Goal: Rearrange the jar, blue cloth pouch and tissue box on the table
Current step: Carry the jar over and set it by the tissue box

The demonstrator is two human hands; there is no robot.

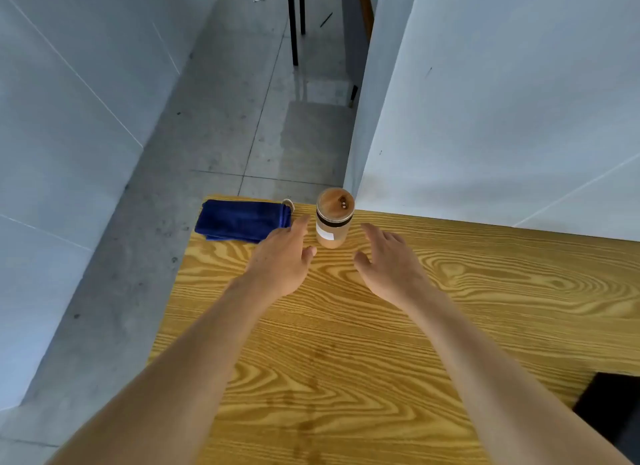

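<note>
A frosted jar [333,222] with a round wooden lid and a dark band stands upright near the far edge of the wooden table [346,343]. To its left lies the folded blue cloth pouch [242,220] at the table's far left corner, a cord loop at its right end. My left hand [282,262] hovers open just left of the jar, its fingers over the pouch's right end. My right hand [388,264] is open just right of the jar. Neither hand touches the jar. No tissue box is in view.
A white wall panel [502,118] rises directly behind the table on the right. Grey concrete floor [225,118] lies beyond the table's left and far edges. A dark object [613,409] sits at the table's near right corner. Thin black furniture legs [294,21] stand far back.
</note>
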